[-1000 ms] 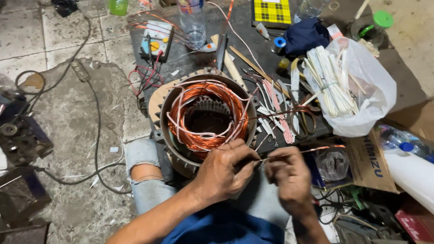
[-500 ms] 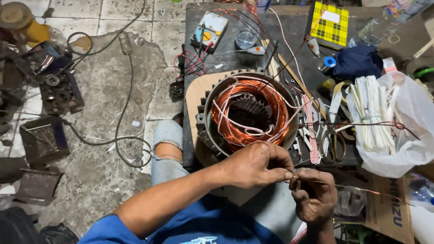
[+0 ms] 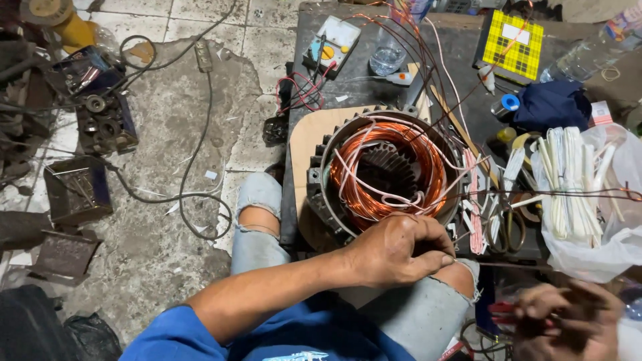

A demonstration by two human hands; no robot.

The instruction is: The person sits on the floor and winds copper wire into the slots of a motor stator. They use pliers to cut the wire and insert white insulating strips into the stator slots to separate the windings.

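Both hands have parted since a moment ago, when they pinched one thin wire together just in front of the stator. Now the right hand (image 3: 568,321) has dropped low and to the side, blurred, its fingers curled around something red that I cannot make out, while the left hand (image 3: 394,251) stays closed at the near rim of the round grey metal motor stator (image 3: 384,174), fingertips pinched together, seemingly on a fine wire. Its orange-copper winding (image 3: 394,167) carries loose pale sleeved leads. It sits on the dark work surface (image 3: 461,53), above the knees. Farther right lies a clear plastic bag of white strips (image 3: 588,187); beyond, a yellow checked box (image 3: 515,43).
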